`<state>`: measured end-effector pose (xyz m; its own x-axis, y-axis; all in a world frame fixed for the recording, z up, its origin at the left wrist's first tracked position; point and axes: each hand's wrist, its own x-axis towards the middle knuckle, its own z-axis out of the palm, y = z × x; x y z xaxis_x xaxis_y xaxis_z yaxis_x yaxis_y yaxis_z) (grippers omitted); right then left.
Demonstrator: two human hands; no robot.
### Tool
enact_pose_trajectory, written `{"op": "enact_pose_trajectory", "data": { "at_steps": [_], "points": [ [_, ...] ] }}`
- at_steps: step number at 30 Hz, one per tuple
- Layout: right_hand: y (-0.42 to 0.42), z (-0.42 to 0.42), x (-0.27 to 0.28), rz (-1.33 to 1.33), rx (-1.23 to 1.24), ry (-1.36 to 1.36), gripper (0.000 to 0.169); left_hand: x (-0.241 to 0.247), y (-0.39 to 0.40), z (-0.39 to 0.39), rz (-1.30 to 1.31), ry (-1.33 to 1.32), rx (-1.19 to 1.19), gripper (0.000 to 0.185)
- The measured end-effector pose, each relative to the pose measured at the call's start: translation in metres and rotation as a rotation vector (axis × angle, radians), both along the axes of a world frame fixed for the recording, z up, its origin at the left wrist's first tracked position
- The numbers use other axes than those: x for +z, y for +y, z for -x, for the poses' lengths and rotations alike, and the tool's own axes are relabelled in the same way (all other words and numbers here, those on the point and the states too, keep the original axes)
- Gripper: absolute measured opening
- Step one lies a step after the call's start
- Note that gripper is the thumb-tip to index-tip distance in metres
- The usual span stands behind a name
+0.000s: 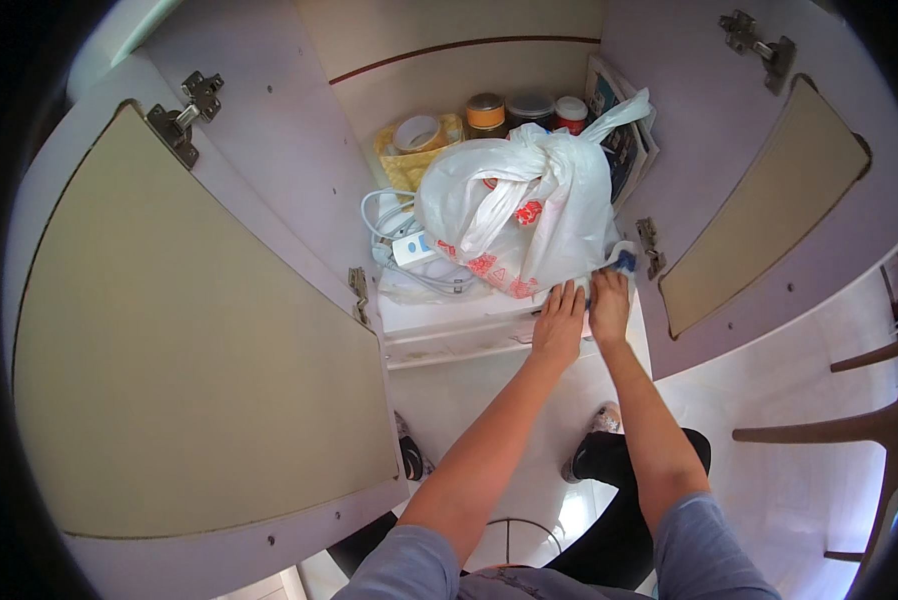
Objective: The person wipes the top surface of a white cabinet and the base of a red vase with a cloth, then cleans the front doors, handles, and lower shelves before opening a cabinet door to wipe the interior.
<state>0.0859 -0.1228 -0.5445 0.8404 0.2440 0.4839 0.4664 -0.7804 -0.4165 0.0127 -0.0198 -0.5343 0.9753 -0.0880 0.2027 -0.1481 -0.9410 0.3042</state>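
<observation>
A knotted white plastic bag (520,217) with red print sits bulging on the cabinet's bottom shelf (434,315). Just in front of it, at the front right of the shelf, my left hand (561,319) rests palm down with its fingers stretched toward the bag. Close beside it is my right hand (611,304), its fingers bent down at a white and blue item (624,260) that looks like cloth or soft packaging. Whatever lies under the fingers of both hands is mostly hidden, so a grip cannot be made out.
Cabinet doors (201,360) (764,210) stand wide on both sides. Left of the bag lies a white power strip (413,249) with coiled cable. Behind are a tape roll (417,135), several jars (485,112) and upright papers (629,150). Brown chair legs (816,431) stand at right.
</observation>
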Motion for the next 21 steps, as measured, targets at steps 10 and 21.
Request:
{"op": "enact_pose_trajectory", "data": {
  "at_steps": [10, 21],
  "points": [
    [-0.047, 0.132, -0.008, -0.496, -0.163, 0.416, 0.016, -0.015, -0.009, 0.208, 0.534, 0.22, 0.091, 0.077],
    [-0.127, 0.168, 0.159, -0.522, -0.297, 0.157, 0.047, 0.066, 0.042, 0.373, 1.385, -0.232, 0.944, 0.056]
  ]
}}
